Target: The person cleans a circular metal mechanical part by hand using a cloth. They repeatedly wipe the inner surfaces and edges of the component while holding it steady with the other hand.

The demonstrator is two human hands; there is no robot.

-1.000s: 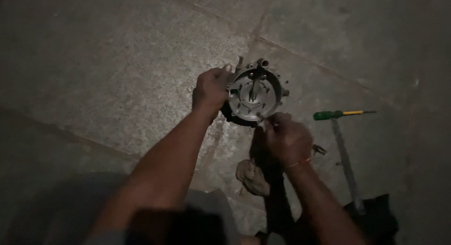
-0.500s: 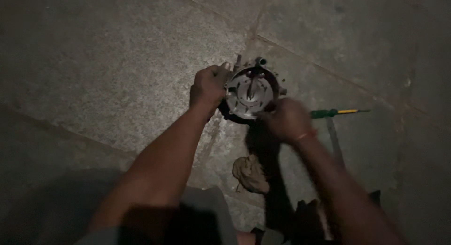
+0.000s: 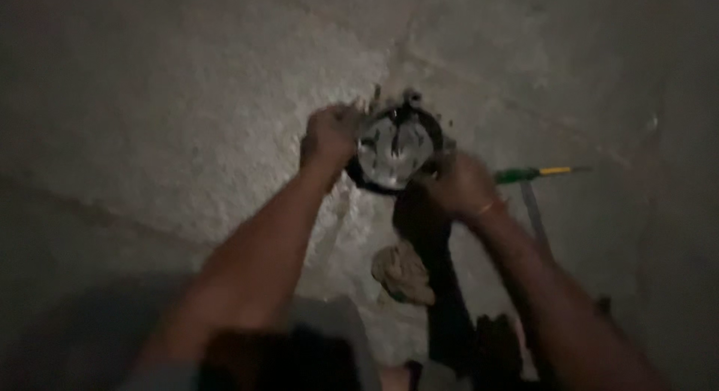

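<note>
The person is crouching over a round metal part (image 3: 395,147) sitting on the stone floor (image 3: 150,121), both arms reaching forward. The left hand (image 3: 329,136) is gripping the part's rim at about nine o'clock, fingers curled against it. The right hand (image 3: 458,185) is pressing in at about four o'clock, but it is blurring, so I cannot tell whether it is closing on anything. The part is showing a dark outer ring, a pale shiny face and small lugs at twelve o'clock; the work looks mid-way, nothing visibly removed. A green-handled screwdriver (image 3: 535,172) is lying at three o'clock, and a crumpled rag (image 3: 404,275) at six o'clock.
</note>
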